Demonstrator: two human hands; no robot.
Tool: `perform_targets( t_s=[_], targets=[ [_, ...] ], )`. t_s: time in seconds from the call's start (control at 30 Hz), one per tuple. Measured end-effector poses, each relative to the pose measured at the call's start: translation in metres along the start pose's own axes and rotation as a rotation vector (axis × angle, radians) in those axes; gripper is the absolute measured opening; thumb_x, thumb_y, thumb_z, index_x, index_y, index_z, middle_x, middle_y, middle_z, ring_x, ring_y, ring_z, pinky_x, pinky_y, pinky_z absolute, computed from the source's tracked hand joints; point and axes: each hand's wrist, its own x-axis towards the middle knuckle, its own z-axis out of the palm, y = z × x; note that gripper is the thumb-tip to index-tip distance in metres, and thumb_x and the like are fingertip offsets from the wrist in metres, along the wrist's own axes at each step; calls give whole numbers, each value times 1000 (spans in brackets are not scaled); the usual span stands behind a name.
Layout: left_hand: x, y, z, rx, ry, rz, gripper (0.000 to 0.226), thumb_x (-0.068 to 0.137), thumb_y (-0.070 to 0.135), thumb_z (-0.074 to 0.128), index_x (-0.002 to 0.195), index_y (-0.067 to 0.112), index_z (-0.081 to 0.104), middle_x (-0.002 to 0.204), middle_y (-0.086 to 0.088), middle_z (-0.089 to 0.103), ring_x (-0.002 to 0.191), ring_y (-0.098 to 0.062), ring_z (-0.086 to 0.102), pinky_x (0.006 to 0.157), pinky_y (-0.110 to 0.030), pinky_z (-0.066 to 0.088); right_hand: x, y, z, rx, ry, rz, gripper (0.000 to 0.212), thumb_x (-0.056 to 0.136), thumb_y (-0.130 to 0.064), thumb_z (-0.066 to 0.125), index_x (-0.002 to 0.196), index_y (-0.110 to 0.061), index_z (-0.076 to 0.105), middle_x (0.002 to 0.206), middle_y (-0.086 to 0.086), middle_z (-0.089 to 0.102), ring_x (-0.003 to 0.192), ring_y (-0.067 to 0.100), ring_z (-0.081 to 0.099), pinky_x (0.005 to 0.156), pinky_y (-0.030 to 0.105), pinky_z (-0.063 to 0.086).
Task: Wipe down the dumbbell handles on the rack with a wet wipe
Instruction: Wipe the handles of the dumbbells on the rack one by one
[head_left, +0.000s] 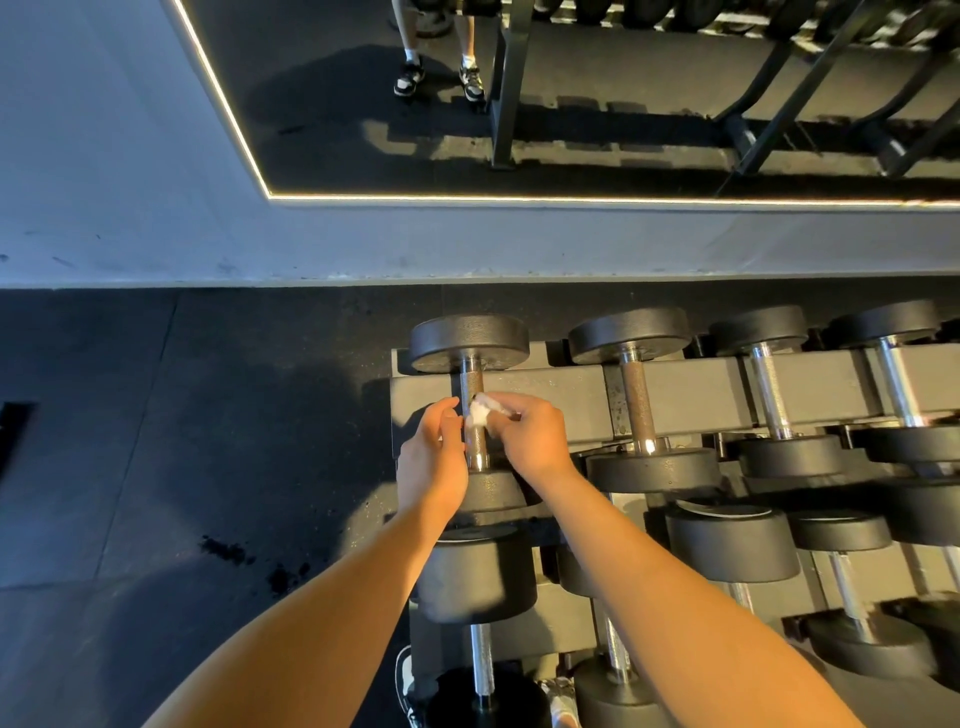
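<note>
We're at the rack's (550, 400) left end, 1st dumbbell handle (471, 382): right hand (535, 441) pinches wet wipe (480, 414) on it; left hand (434, 460) alongside, its grip we can't tell. Judging by that, other handles (636, 395) prob. not yet wiped.

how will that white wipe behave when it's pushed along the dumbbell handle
Probably floppy and very light: the wipe is crumpled into a small wad pinched by the right hand. It will likely drag rather than slide, since the handle looks knurled and rough. It may bunch or snag there.
</note>
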Motion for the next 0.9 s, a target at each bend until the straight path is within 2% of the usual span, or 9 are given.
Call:
perform_targets(
  t_s=[0.07,0.13,0.2,0.27,0.4,0.57,0.7,0.83,0.9],
  targets=[
    [0,0,-1,0,-10,17,44,104,54,26,129,33,56,107,7,70,95,-10,70,89,-39,59,10,-5,-3,45,98,12,29,95,-9,61,118,-25,70,106,-9,69,95,-3,60,79,13,46],
    [-1,0,-1,29,-9,42,47,104,54,25,132,30,55,109,5,69,95,-11,70,88,-39,60,21,-11,0,19,151,-18,26,94,-6,61,110,-26,65,101,-8,65,92,2,60,75,16,47],
    [-1,1,-1,54,4,37,45,106,49,25,133,27,54,106,7,67,93,-11,70,89,-39,60,25,-11,8,-48,127,-41,22,95,-5,60,105,-24,63,102,-6,64,93,6,61,75,17,47],
    [-1,1,0,54,19,32,40,107,47,28,131,28,55,102,10,66,92,-11,70,89,-40,60,23,-10,13,-85,58,-37,22,97,-10,57,110,-25,66,111,-6,66,101,5,59,81,13,44],
    [0,0,0,39,38,11,41,106,48,32,132,26,55,110,3,69,95,-13,70,91,-42,59,24,-9,12,-45,13,-24,15,96,-32,62,108,-30,71,106,-12,68,98,4,62,85,23,51],
    [-1,3,1,-3,40,-12,30,108,44,30,125,39,54,94,17,64,89,-5,68,83,-31,59,24,-10,19,-121,106,-11,13,93,-16,66,104,-20,73,103,-4,68,94,9,61,84,23,50],
    [0,0,1,-13,28,-26,39,105,48,30,133,38,55,98,15,69,89,-5,70,83,-31,59,6,2,10,-170,8,4,15,91,-11,69,103,-19,72,105,-1,69,95,11,62,89,27,51],
    [0,0,1,-14,20,-9,36,107,45,30,132,36,55,103,11,69,91,-8,70,84,-34,60,1,-4,3,-57,-1,2,31,94,-9,64,114,-32,55,95,-1,67,82,13,67,72,33,59],
    [0,0,1,11,23,16,39,107,46,29,135,33,54,102,13,67,93,-8,70,87,-37,60,10,-8,7,-76,23,-36,37,96,-9,61,125,-31,58,110,-3,68,97,9,65,83,27,55]
  ],
)
